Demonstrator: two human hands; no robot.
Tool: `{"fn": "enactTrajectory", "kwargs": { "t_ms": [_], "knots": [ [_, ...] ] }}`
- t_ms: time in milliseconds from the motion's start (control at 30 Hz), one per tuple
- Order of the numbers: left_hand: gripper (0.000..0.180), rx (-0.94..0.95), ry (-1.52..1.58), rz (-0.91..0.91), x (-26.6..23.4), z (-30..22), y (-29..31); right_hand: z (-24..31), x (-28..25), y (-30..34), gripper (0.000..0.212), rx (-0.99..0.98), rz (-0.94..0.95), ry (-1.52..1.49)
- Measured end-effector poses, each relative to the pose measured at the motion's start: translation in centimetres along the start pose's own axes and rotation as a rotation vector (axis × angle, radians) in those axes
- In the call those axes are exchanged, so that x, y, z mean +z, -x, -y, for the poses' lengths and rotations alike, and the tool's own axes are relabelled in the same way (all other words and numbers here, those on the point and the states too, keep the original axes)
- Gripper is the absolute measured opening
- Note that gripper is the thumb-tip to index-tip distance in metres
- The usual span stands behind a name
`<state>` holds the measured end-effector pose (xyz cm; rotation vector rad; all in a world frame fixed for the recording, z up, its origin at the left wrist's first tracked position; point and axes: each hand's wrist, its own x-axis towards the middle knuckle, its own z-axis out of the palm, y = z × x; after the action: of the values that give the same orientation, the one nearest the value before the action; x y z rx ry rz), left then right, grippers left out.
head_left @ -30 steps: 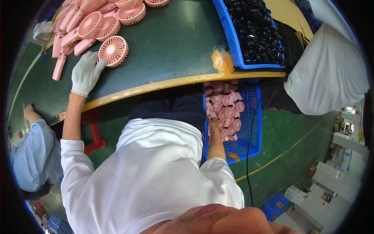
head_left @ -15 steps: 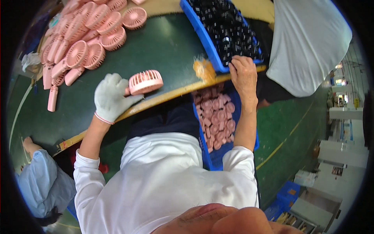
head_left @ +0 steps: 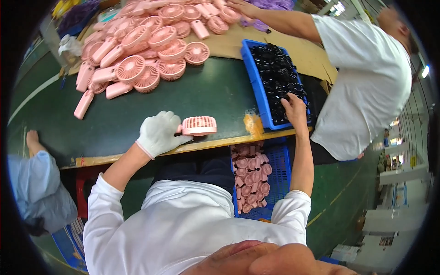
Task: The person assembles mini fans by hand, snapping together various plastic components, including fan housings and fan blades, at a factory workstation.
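Observation:
My left hand [head_left: 159, 134], in a white glove, is closed round the handle of a pink handheld fan [head_left: 199, 125]. The fan's slatted round head sticks out to the right, just above the table's front edge; most of the handle is hidden by the glove. My bare right hand [head_left: 294, 110] reaches into a blue tray [head_left: 257, 87] of small glossy black parts [head_left: 275, 73]. Its fingers are bent down among the parts near the tray's right side. What lies between the fingertips cannot be made out.
A heap of pink fans [head_left: 146, 41] covers the table's far left. Below the table edge stands a blue crate [head_left: 277, 183] with pink fan pieces. A person in a white shirt [head_left: 366, 68] stretches an arm over the far side; another in light blue [head_left: 39, 183] sits left.
My right hand has gone from the tray's near rim in among the black parts. The left hand still holds the fan. The view has shifted, showing more of the heap and the person at right.

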<state>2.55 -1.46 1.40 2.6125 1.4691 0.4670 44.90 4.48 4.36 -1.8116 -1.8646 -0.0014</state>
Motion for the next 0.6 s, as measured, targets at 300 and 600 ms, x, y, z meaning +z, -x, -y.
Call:
{"fn": "enactTrajectory", "kwargs": {
  "t_ms": [300, 600],
  "knots": [
    [0.046, 0.016, -0.048, -0.042, 0.6, 0.5, 0.3, 0.4, 0.7, -1.2, 0.056, 0.121, -0.033, -0.158],
    [0.044, 0.052, -0.041, -0.004, 0.3, 0.9, 0.8, 1.3, 0.5, -0.1, 0.044, 0.157, -0.162, -0.473]
  ]
}}
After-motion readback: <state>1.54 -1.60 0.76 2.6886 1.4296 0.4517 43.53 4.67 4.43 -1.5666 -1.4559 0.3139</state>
